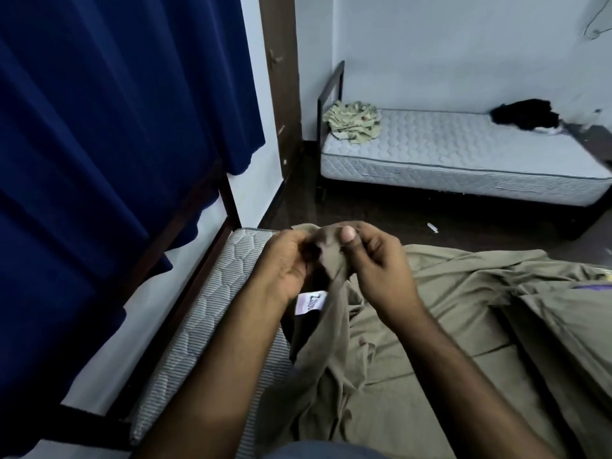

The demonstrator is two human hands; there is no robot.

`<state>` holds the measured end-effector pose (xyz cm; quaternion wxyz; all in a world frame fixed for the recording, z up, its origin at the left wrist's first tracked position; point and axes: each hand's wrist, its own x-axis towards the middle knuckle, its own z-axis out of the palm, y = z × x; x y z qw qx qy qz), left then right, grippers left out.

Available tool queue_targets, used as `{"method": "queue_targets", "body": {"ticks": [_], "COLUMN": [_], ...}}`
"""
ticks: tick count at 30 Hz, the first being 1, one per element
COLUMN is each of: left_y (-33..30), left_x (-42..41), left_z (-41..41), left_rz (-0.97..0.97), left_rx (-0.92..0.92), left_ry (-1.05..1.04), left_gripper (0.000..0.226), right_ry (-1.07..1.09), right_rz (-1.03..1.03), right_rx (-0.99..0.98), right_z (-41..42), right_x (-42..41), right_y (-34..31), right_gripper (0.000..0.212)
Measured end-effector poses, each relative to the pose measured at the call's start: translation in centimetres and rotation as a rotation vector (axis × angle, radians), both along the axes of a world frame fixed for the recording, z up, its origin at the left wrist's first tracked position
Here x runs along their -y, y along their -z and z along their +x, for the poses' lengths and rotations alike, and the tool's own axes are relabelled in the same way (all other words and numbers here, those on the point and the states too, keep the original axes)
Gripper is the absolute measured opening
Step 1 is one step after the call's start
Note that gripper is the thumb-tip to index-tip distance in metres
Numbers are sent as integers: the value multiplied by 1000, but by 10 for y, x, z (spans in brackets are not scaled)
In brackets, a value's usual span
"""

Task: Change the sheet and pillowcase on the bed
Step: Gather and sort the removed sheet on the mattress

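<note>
Sheet fabric, olive-brown, lies rumpled over the near mattress and rises in a bunched corner up to your hands. Your left hand grips that corner from the left, fingers curled into the cloth. Your right hand pinches the same corner from the right, thumb pressed on top of the fold and the other fingers curled beneath. Just under your left hand a small white label with dark lettering hangs from the sheet's edge; the lettering is too blurred to read in full. The sheet covers the right part of the mattress, while the grey quilted left edge and near corner show bare.

Left of the mattress runs a dark bed frame, and beside it a deep blue curtain hangs against the white wall. Across the dark floor stands a second bed with a bare white mattress. On its left end sits a crumpled pale patterned cloth; near its right end lies a black heap of fabric.
</note>
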<state>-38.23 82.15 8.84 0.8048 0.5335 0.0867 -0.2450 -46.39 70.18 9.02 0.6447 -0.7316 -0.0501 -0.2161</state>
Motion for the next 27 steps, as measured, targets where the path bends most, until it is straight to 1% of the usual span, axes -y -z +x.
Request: {"method": "queue_targets", "body": {"ticks": [2, 3, 4, 5, 6, 7, 8, 9, 10, 11, 12, 13, 14, 15, 16, 17, 18, 19, 20, 21, 22, 23, 25, 26, 27], "left_y": [2, 2, 4, 4, 7, 6, 8, 7, 4, -1, -5, -9, -9, -11, -16, -20, -24, -27, -35, -37, -43, -45, -44, -43, -42], "left_x": [-5, -10, -14, -19, -21, -23, -23, -24, -24, -25, -26, -30, -33, -37, -41, -47, -53, -60, -68, -76, -83, -89, -94, -95, -95], "left_z": [5, 6, 11, 14, 19, 22, 28, 29, 26, 19, 16, 11, 6, 1, -3, -4, -4, -2, -2, 0, 0, 0, 4, 6, 8], "left_rz": [-62, -87, -91, -69, -51, 1, 24, 24, -11, -55, -123, -178, -237, -259, -228, -181, -118, -49, 6, 35, 30, -1, -42, -41, -23], "left_rx": [-98, -123, -142, -161, -184, -199, -211, -223, -235, -226, -215, -160, -88, 9, 103, 189, 241, 285, 332, 373, 395, 409, 413, 414, 426], "left_ry": [34, 41, 48, 71, 95, 112, 129, 153, 196, 258, 308, 349, 397, 478, 555, 618, 659, 684, 690, 683, 655, 582, 323, 193, 109], "left_gripper": [25, 27, 21, 13, 10, 18, 23, 26, 26, 25, 28, 34, 33, 23, 16, 15, 15, 17, 18, 19, 20, 20, 23, 25, 28], "right_ry": [-86, -73, -44, -35, -71, -183, -361, -540, -691, -762, -734, -606, -437, -278, -205, -260, -377, -499, -603, -672, -705, -736, -790, -790, -759], "right_rz": [132, 150, 96, -47, -267, -507, -714, -799, -734, -571, -372, -229, -189, -234, -315, -358, -330, -233, -147, -82, -68, -78, -118, -116, -121], "right_rx": [-43, -44, -22, 3, 11, -5, -39, -68, -102, -123, -102, -34, 34, 79, 75, 25, -71, -155, -202, -235, -251, -257, -264, -257, -231], "right_z": [3, 5, 5, 4, 1, -4, -8, -13, -17, -18, -16, -9, 1, 12, 22, 32, 37, 39, 41, 42, 42, 43, 44, 46, 47], "right_x": [-8, -11, -14, -17, -22, -26, -28, -28, -25, -20, -15, -8, -1, 6, 10, 13, 14, 13, 12, 10, 7, 3, -5, -9, -12], "right_y": [0, 0, -1, -2, -5, -8, -11, -16, -25, -34, -43, -49, -51, -49, -46, -39, -33, -26, -22, -18, -14, -10, -3, 1, 3], "right_gripper": [25, 24, 23, 22, 21, 23, 25, 27, 29, 32, 34, 33, 29, 27, 36, 50, 63, 70, 70, 65, 59, 53, 49, 48, 43]}}
